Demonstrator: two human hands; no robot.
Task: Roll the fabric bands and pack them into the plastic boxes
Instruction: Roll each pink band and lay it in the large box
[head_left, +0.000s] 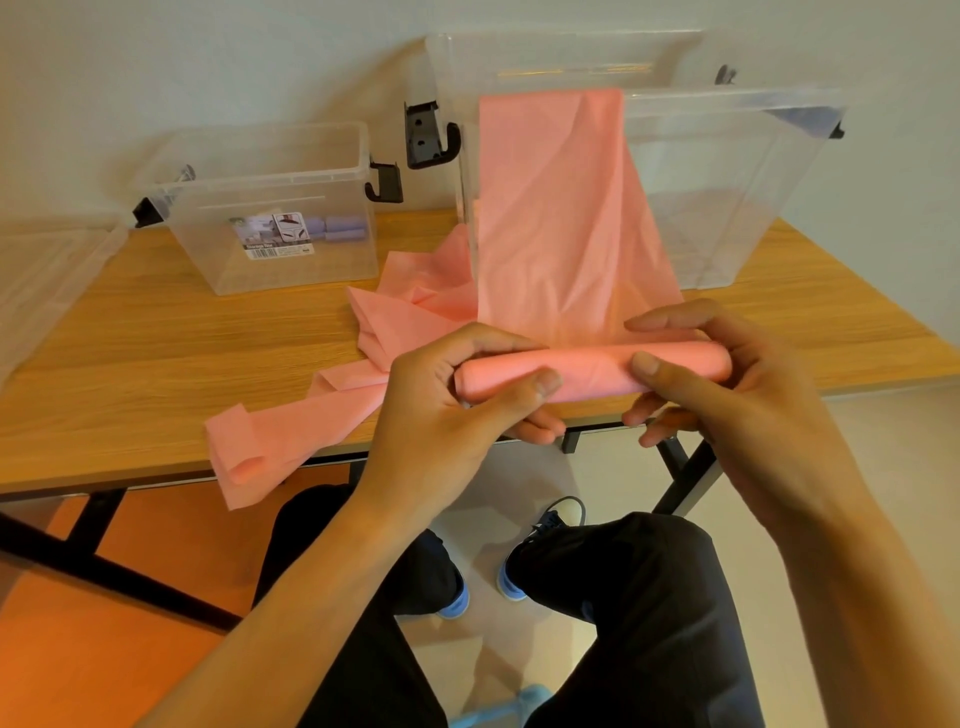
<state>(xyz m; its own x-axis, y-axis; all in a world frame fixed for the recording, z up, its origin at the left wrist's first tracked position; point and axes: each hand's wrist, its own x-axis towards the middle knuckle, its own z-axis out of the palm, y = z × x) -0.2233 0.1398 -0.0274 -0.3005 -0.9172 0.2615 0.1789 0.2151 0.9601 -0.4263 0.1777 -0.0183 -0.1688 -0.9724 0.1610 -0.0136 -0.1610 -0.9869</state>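
A long pink fabric band (556, 218) hangs over the rim of the large clear plastic box (727, 197) and runs down to a partly wound roll (592, 371) held above the table's front edge. My left hand (457, 410) grips the roll's left end, thumb on top. My right hand (727, 384) grips its right end, thumb on the front. The band's loose tail (291, 426) lies across the wooden table (156, 353) and droops over its edge. A smaller clear box (270, 208) at the back left holds purple rolled bands (337, 228).
A clear lid (47, 280) lies at the table's left end. Another clear lid (561, 57) leans against the wall behind the large box. Below the table edge are my legs in dark trousers (623, 597) and the black table frame (680, 467).
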